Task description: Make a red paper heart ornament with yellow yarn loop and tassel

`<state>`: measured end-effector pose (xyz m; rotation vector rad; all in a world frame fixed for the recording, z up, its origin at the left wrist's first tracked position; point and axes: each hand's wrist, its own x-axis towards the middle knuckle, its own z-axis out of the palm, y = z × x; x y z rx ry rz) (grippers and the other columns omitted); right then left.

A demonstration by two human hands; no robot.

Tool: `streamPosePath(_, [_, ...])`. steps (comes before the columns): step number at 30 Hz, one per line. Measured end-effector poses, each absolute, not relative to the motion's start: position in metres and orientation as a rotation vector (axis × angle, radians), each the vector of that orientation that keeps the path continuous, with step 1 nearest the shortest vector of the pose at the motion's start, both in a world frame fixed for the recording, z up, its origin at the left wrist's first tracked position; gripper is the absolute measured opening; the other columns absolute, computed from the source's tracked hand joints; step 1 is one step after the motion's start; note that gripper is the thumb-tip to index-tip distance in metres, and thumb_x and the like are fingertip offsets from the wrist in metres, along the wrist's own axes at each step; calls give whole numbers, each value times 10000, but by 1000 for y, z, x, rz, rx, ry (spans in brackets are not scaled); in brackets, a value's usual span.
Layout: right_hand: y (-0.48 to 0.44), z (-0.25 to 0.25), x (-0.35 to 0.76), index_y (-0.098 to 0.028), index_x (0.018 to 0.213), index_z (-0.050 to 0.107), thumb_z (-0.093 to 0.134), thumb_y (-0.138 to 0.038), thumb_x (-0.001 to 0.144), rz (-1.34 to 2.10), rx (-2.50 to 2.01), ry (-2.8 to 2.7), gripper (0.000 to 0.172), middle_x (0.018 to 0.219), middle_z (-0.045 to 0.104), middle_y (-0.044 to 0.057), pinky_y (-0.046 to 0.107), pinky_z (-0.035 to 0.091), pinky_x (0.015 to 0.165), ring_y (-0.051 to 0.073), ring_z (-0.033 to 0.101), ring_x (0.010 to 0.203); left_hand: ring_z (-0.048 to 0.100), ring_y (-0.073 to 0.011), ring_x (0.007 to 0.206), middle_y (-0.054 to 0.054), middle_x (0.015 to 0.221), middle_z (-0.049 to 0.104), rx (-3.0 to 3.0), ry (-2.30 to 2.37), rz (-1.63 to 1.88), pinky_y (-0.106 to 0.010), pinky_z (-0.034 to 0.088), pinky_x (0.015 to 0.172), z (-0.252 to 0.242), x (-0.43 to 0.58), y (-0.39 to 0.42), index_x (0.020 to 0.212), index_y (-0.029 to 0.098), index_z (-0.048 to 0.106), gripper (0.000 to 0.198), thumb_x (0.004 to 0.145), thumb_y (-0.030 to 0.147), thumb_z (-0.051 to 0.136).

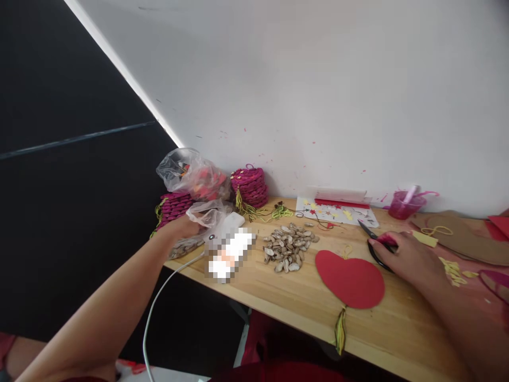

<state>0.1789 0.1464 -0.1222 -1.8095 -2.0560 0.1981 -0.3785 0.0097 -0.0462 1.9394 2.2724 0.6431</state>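
Observation:
At the table's left end, my left hand (187, 227) is at the mouth of a clear plastic bag (207, 213); its fingers are hidden by the film. Pale shells (181, 248) show through the plastic below the wrist. On the right, my right hand (411, 255) rests on the table with its fingers closed around the handles of black scissors (368, 232), blades pointing away to the left. A red heart-shaped card (352, 281) with a yellow-green tassel (340, 331) lies between my hands. Beside it is a heap of shells (289, 246).
A phone (230, 257), its screen pixelated, lies near the front edge with a white cable (153, 307). Purple woven baskets (254, 188) and a filled plastic bag (204, 178) stand behind. Star stickers (328, 212), a pink cup (403, 204) and cardboard (465, 233) sit toward the right.

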Motion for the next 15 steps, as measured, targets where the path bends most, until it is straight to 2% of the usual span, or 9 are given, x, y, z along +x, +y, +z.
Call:
streamPosePath(2, [146, -122, 178, -263, 811, 677, 526, -571, 844, 205, -1838, -2051, 344, 960, 659, 149, 456, 457, 660, 358, 658, 852, 738, -253, 928, -39, 938, 795, 1941, 2218, 319, -340, 544, 937, -38, -384, -1, 836, 233, 770, 195, 665, 198, 682])
streamPosePath(4, [147, -122, 178, -263, 832, 676, 522, -583, 846, 209, -1856, -2049, 355, 987, 663, 154, 457, 458, 677, 355, 656, 865, 722, -292, 1049, -62, 1104, 788, 1924, 2212, 96, -385, 527, 983, -34, -388, -16, 1043, 257, 788, 432, 634, 186, 667])
streamPosePath(7, [147, -123, 179, -259, 854, 675, 512, -588, 852, 218, -1876, -2068, 367, 1016, 667, 160, 456, 453, 681, 350, 652, 866, 577, -411, 1291, -114, 1365, 685, 1921, 2293, -123, -568, 418, 1092, -39, -388, -40, 1327, 276, 688, 767, 574, 135, 662])
streamPosePath(9, [148, -124, 180, -255, 864, 676, 497, -594, 853, 216, -1891, -2081, 383, 1035, 667, 166, 458, 453, 688, 352, 649, 873, 480, -449, 1366, -121, 1460, 613, 1950, 2360, -226, -647, 360, 1099, -47, -387, -55, 1458, 309, 574, 908, 575, 109, 654])
streamPosePath(11, [148, -124, 180, -255, 876, 676, 473, -607, 853, 202, -1895, -2084, 407, 1050, 667, 166, 459, 457, 703, 353, 648, 887, 457, -437, 1378, -116, 1488, 584, 2007, 2417, -297, -639, 368, 1083, -56, -388, -66, 1499, 343, 515, 903, 636, 113, 652])
streamPosePath(12, [148, -124, 180, -256, 881, 674, 461, -617, 850, 198, -1897, -2085, 420, 1055, 667, 162, 456, 460, 708, 352, 648, 896, 468, -426, 1364, -117, 1475, 591, 2044, 2449, -328, -615, 385, 1070, -59, -390, -71, 1477, 343, 536, 846, 670, 121, 655])
streamPosePath(15, [147, -123, 179, -258, 892, 664, 427, -645, 835, 195, -1927, -2092, 458, 1075, 661, 141, 441, 464, 716, 346, 648, 929, 537, -395, 1274, -132, 1344, 664, 2157, 2536, -395, -533, 437, 1019, -66, -395, -76, 1243, 269, 696, 524, 732, 153, 683])
